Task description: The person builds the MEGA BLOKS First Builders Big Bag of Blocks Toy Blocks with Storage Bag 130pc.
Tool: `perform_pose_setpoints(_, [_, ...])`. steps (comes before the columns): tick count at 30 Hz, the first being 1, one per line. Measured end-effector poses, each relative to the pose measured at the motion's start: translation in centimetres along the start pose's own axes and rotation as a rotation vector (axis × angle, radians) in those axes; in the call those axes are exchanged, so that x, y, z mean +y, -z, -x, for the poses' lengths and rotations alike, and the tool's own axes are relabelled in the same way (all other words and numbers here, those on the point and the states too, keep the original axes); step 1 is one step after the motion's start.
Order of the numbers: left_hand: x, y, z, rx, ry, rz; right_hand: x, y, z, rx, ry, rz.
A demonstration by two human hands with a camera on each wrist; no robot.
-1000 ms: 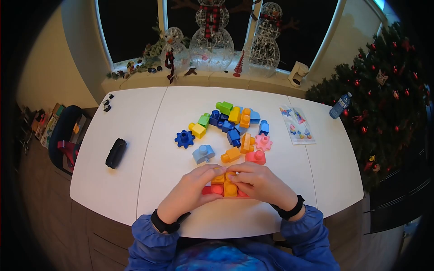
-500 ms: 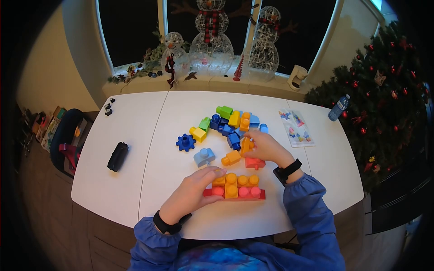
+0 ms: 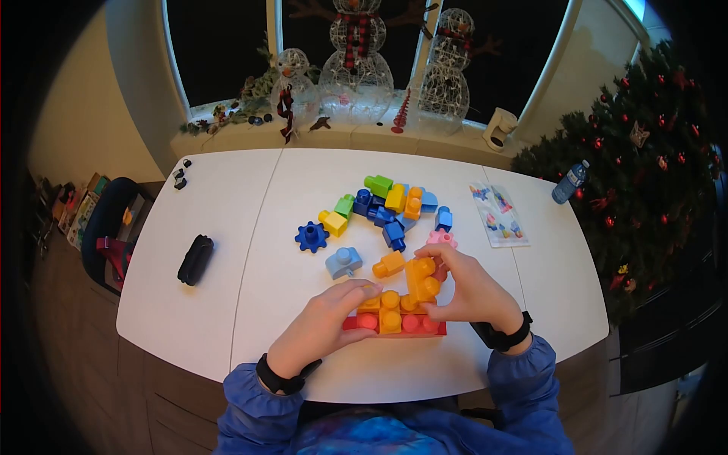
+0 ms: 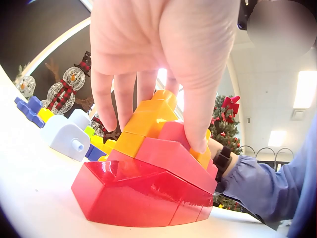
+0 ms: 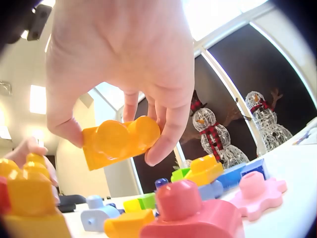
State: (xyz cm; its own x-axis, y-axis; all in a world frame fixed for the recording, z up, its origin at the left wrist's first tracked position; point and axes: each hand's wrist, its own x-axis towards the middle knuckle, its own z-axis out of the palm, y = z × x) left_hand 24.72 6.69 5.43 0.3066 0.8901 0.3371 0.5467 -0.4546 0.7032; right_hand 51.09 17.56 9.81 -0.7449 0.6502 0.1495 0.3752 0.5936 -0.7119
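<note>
The desk (image 3: 182, 334) is carrying everything I am working with, and the stack (image 3: 402, 331), red below and orange above, is sitting on it close in front of me. My left grip (image 3: 322, 315) is grasping the stack at its left end, thumb on the near side and fingers on the far side. My right grip (image 3: 474, 288) is clenching an orange block (image 5: 121, 141) between thumb and fingers, and I am holding it up over the stack's right part, a gap showing between them in the right wrist view. Far right of the stack, a printed sheet (image 3: 499, 214) is lying flat, and a bottle (image 3: 570, 182) is standing farther out. A black case (image 3: 196, 260) is resting well left of the stack. Beyond the stack, the loose blocks (image 3: 394, 197) are lying in a jumble, some touching. Nearer to the stack, a light blue block (image 3: 343, 262) is resting, with a dark blue gear (image 3: 311, 236) lying beyond it to the left. A pink gear (image 3: 442, 238) is lying beyond the stack's right end.
</note>
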Motion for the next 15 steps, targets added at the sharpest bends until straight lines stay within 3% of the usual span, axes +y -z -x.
perform_pose_setpoints(2, [0.0,0.0,0.0,-0.002,0.011,0.006,-1.3,-0.2,1.0,-0.061,-0.011,-0.008])
perform_pose_setpoints(6, [-0.1,-0.1,0.1,0.002,-0.002,-0.007,-1.4,-1.5,2.2,-0.021,0.170,0.289])
perform_pose_setpoints(15, [-0.2,-0.2,0.0,-0.001,-0.005,-0.019,-0.5,-4.1,3.0,0.003,0.064,0.174])
